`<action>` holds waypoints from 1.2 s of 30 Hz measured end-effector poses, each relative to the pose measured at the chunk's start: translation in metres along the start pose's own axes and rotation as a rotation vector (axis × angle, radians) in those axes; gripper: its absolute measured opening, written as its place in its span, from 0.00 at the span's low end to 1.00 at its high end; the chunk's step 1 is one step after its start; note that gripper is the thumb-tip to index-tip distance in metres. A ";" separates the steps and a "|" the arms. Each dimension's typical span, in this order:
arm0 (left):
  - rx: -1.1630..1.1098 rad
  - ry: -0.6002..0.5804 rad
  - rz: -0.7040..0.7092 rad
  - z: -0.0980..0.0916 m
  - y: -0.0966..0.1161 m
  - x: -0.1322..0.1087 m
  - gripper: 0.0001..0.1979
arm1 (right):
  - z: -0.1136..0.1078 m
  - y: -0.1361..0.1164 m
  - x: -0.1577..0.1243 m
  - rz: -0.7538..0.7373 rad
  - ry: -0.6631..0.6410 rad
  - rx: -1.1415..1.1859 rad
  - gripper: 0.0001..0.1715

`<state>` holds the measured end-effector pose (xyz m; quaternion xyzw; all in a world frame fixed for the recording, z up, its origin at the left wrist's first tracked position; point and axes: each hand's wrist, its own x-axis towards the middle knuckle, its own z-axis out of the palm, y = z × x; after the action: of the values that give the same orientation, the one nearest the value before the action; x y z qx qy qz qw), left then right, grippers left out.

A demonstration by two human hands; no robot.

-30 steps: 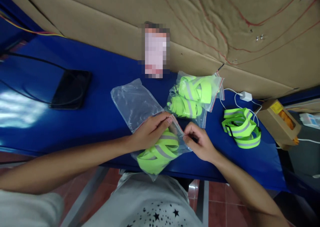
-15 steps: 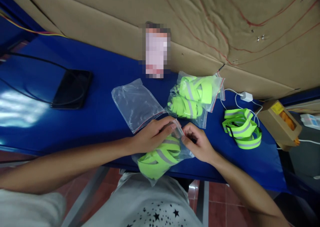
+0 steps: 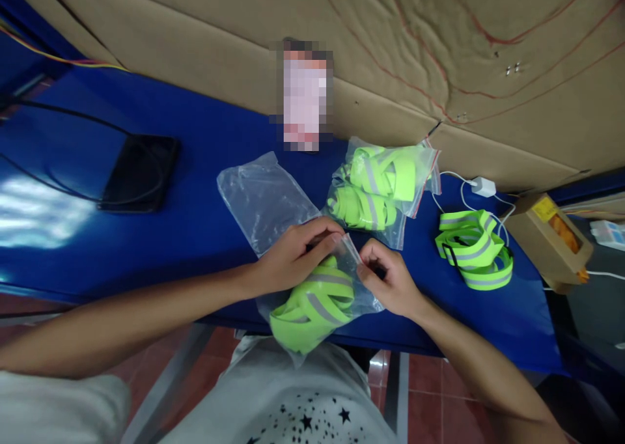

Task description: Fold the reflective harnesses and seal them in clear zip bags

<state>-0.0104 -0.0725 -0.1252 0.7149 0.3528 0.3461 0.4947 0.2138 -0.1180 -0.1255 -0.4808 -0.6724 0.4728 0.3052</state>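
A clear zip bag [image 3: 364, 294] lies at the table's front edge, tilted, its lower end hanging over. Inside it sits a folded neon-yellow reflective strap [image 3: 317, 301] with grey stripes. My left hand [image 3: 305, 252] pinches the bag's top edge between thumb and fingers. On the other side of the opening, my right hand [image 3: 388, 278] grips the same edge with bent fingers. An unfilled clear zip bag [image 3: 268, 196] lies flat just beyond my left hand, partly covered by it.
Bagged reflective straps [image 3: 381, 177] are stacked at the back. A loose reflective strap [image 3: 473, 249] lies coiled at right, near a white charger [image 3: 483, 187] and a cardboard box [image 3: 547, 239]. A black device [image 3: 139, 174] with cables rests at left. A blurred-out item [image 3: 303, 99] leans against the cardboard-covered wall.
Both hands keep hold of the bag's top edge. My right hand has shifted very slightly right, and the left fingers have moved a little up. The straps around are unmoved.
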 end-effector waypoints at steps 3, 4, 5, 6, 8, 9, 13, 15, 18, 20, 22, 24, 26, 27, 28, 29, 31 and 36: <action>-0.014 -0.019 0.004 0.002 -0.002 -0.001 0.11 | 0.001 0.000 0.000 0.005 0.004 0.013 0.07; -0.025 -0.026 0.003 0.003 -0.003 -0.001 0.10 | 0.001 0.001 0.000 0.007 0.008 0.021 0.07; -0.036 -0.032 0.003 0.003 -0.004 -0.001 0.10 | 0.001 0.001 0.000 0.008 0.011 0.029 0.07; -0.046 -0.042 0.003 0.004 -0.004 -0.002 0.10 | 0.001 0.002 0.000 0.005 0.014 0.035 0.06; -0.049 -0.059 0.006 0.006 -0.005 -0.002 0.09 | 0.001 0.002 -0.001 -0.006 0.017 0.036 0.07; -0.047 -0.067 0.009 0.006 -0.005 -0.002 0.08 | 0.001 0.003 -0.001 -0.012 0.018 0.034 0.07; -0.040 -0.090 0.014 0.007 -0.006 -0.003 0.08 | 0.003 0.005 -0.001 -0.010 0.017 0.042 0.08; -0.027 -0.111 0.007 0.006 -0.006 -0.003 0.09 | 0.004 0.006 -0.001 -0.006 0.018 0.057 0.09; -0.034 -0.141 0.000 0.006 -0.004 -0.003 0.08 | 0.005 0.007 -0.001 -0.019 0.023 0.060 0.10; -0.051 -0.142 -0.005 0.006 -0.003 -0.003 0.08 | 0.005 0.007 -0.002 -0.024 0.023 0.058 0.09; -0.056 -0.151 -0.013 0.006 -0.001 -0.003 0.09 | 0.005 0.006 -0.002 -0.022 0.025 0.059 0.09; -0.053 -0.172 -0.019 0.006 -0.001 -0.004 0.10 | 0.005 0.005 -0.001 -0.026 0.030 0.048 0.10; -0.053 -0.194 -0.015 0.007 -0.001 -0.004 0.11 | 0.005 0.005 -0.001 -0.030 0.038 0.038 0.11; -0.053 -0.195 -0.009 0.007 -0.002 -0.004 0.11 | 0.005 0.005 -0.001 -0.031 0.041 0.037 0.12; -0.049 -0.191 -0.002 0.007 -0.002 -0.004 0.11 | 0.005 0.005 -0.001 -0.030 0.041 0.038 0.12; -0.041 -0.185 0.008 0.007 -0.002 -0.004 0.11 | 0.005 0.005 -0.001 -0.028 0.040 0.040 0.11; -0.013 -0.176 0.027 0.007 -0.002 -0.004 0.11 | 0.006 0.005 -0.001 -0.023 0.038 0.041 0.11; 0.004 -0.193 0.020 0.007 -0.001 -0.003 0.12 | 0.005 0.006 -0.002 -0.021 0.046 0.053 0.11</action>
<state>-0.0059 -0.0783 -0.1288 0.7494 0.2973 0.2799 0.5212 0.2123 -0.1209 -0.1330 -0.4762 -0.6575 0.4759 0.3384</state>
